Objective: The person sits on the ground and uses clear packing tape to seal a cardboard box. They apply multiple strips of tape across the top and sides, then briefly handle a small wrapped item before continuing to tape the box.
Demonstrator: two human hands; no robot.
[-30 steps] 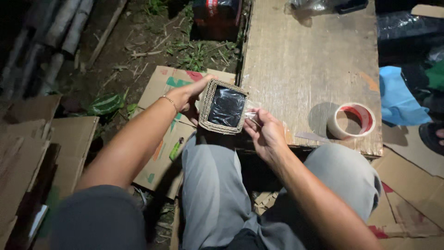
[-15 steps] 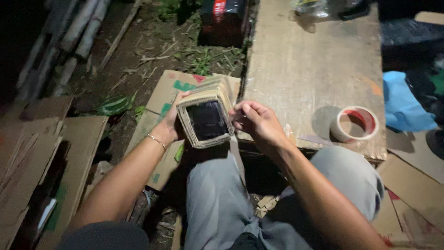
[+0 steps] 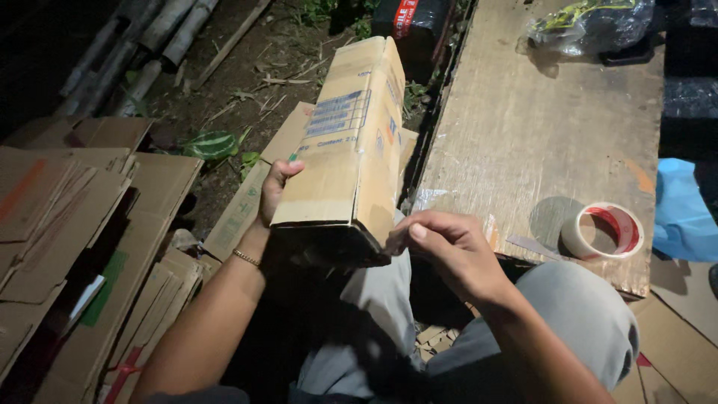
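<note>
Status, judged from how things lie: the tall rectangular brown cardboard box with blue print [image 3: 350, 142] is formed into a tube and held up off the lap, so the folding-up looks done. Its near end looks dark, can't tell whether that's black lining or an open mouth, so I can't call the sealing finished. The roll of clear packing tape with red core [image 3: 604, 230] sits on the weathered wooden board [image 3: 523, 135], away from both hands, with what looks like a loose tape strip just beside it.

Left hand [image 3: 275, 191]: wrapped round the box's left long edge, thumb on top face, fingers curled behind; gripping, not spread. Gold bracelet [image 3: 245, 258] on that wrist.

Right hand [image 3: 449, 251]: at the box's lower right corner, fingertips drawn together and touching that corner; looks like a pinch on the edge or on tape there, too small to tell which.

Box position: between the two hands, tilted away from the person, far end up over the ground, near end above the grey trousered knees [image 3: 583, 329].

Around: flattened brown cardboard sheets [image 3: 67, 224] stacked at left, crumpled clear plastic bag [image 3: 591, 26] at the board's far end, blue plastic sheet [image 3: 680, 213] at right
</note>
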